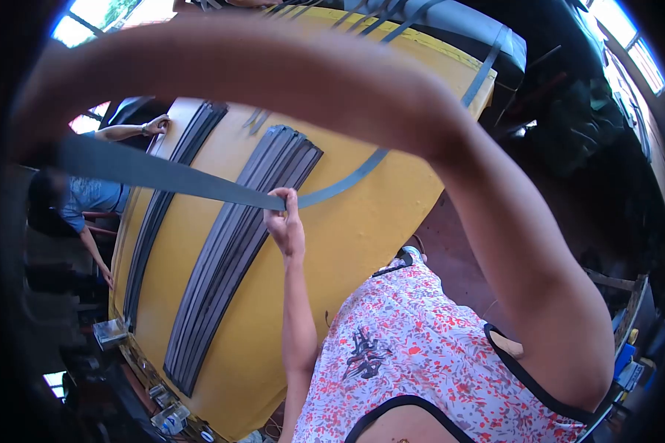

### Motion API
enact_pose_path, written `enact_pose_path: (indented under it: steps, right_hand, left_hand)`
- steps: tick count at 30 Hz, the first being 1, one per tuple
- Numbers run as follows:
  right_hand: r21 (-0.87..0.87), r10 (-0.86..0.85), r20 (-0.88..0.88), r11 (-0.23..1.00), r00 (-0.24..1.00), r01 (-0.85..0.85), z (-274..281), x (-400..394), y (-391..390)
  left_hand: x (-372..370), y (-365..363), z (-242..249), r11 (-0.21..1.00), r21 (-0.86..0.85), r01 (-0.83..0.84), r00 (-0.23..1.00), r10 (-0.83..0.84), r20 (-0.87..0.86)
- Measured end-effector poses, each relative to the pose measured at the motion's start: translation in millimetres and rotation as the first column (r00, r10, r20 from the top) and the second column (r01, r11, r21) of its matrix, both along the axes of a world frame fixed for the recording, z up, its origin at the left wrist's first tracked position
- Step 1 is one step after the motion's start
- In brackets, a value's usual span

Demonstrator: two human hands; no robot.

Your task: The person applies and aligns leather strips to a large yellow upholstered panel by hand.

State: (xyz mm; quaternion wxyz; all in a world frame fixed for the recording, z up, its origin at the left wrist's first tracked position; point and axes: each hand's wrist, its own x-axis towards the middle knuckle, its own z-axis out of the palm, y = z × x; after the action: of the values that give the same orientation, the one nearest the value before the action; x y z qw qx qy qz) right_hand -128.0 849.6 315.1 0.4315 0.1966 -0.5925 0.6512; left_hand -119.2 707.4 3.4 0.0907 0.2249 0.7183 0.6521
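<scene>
My left hand (287, 221) pinches a long flat grey strip (192, 181) between thumb and fingers above the yellow table (332, 251). To the right of that pinch, the strip curves up and away towards the table's far right corner. My right arm reaches across the top of the view. At the far left edge my right hand (41, 118) is dark and blurred, near the broad end of the strip, and its fingers cannot be made out. Beneath the strip lies a wide bundle of grey strips (229, 258), with a narrower dark bundle (151, 229) farther left.
Across the table at the left is a co-worker in a blue shirt (89, 196), both hands at its edge. More strips hang over a grey roll (465, 29) at the far side. Clear containers (111, 334) stand along the lower left edge. Shelving with items (628, 369) is at lower right.
</scene>
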Motion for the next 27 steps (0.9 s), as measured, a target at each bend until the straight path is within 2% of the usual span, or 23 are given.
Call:
enact_pose_path:
  steps: [3,5,6,8,9,11,14,18,20,22,24,25,27]
  right_hand:
    - [-0.053,-0.155,0.075,0.986,0.985,0.159,-24,28,66]
    - [-0.064,-0.267,0.146,0.958,0.952,0.279,-41,40,114]
    - [-0.071,-0.309,0.187,0.943,0.933,0.326,-51,46,137]
    - [-0.08,-0.376,0.251,0.91,0.892,0.407,-66,53,177]
    - [-0.084,-0.404,0.28,0.893,0.871,0.442,-73,58,197]
    - [-0.082,-0.45,0.339,0.861,0.826,0.503,-89,66,228]
    - [-0.083,-0.49,0.397,0.823,0.776,0.562,-107,79,259]
    - [-0.077,-0.516,0.441,0.794,0.734,0.604,-120,91,279]
    - [-0.074,-0.524,0.462,0.781,0.715,0.62,-126,91,287]
    - [-0.069,-0.535,0.47,0.77,0.702,0.634,-127,94,294]
    - [-0.071,-0.541,0.476,0.762,0.693,0.644,-126,96,296]
    - [-0.072,-0.545,0.479,0.757,0.688,0.649,-127,97,298]
    - [-0.075,-0.547,0.484,0.752,0.683,0.655,-128,99,300]
  left_hand:
    - [-5,-35,-34,0.998,0.049,-0.051,0.999,0.051,-0.002]
    - [-3,-65,-46,0.983,-0.119,-0.141,0.988,0.133,-0.077]
    - [-2,-80,-51,0.983,-0.115,-0.141,0.988,0.133,-0.073]
    - [0,-111,-61,0.946,-0.247,-0.212,0.968,0.167,-0.19]
    - [1,-128,-66,0.946,-0.246,-0.212,0.968,0.169,-0.185]
    - [3,-161,-73,0.893,-0.4,-0.206,0.952,0.089,-0.292]
    - [8,-205,-81,0.856,-0.488,-0.172,0.942,-0.002,-0.336]
    - [12,-249,-82,0.772,-0.623,-0.131,0.954,-0.074,-0.292]
    - [15,-262,-76,0.759,-0.651,-0.031,0.992,-0.056,-0.112]
    - [19,-262,-64,0.772,-0.636,-0.008,0.996,-0.052,-0.077]
    - [22,-266,-56,0.839,-0.542,0.049,0.995,0.008,0.101]
    - [22,-271,-54,0.842,-0.538,0.046,0.995,0.008,0.097]
    - [20,-288,-52,0.723,-0.678,0.132,0.989,-0.055,0.134]
